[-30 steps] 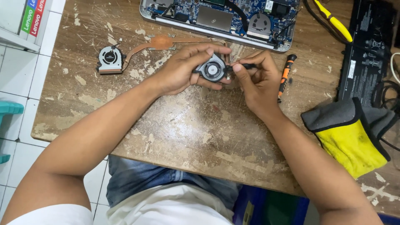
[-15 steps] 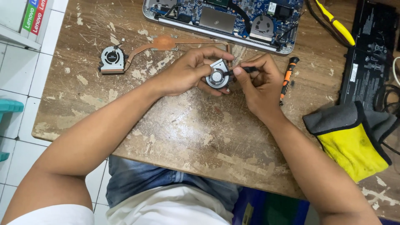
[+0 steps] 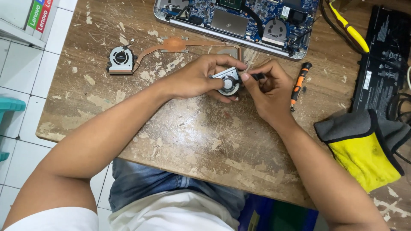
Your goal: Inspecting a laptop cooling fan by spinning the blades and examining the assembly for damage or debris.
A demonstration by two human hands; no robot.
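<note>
- The small round cooling fan (image 3: pixel 228 81) is held just above the middle of the bench (image 3: pixel 180 128), clamped in the grip of the left hand (image 3: pixel 195 79), probably to steady it.
- The right hand (image 3: pixel 267 87) pinches a small black tool (image 3: pixel 258 76) against the fan's edge.
- Just right lies an orange-and-black screwdriver (image 3: pixel 299 83); a second fan (image 3: pixel 120 60) on a copper heat pipe (image 3: pixel 180 45) lies left.
- Beyond: an opened laptop (image 3: pixel 239 21), a yellow-and-grey glove (image 3: pixel 368 149).
- The wooden bench is worn and paint-flecked; white floor tiles (image 3: pixel 25 85) show beside it.

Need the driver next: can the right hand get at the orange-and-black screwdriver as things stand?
Probably yes: the screwdriver lies bare on the table just beside the right hand, nothing between, though its fingers pinch something small and dark at the fan.
</note>
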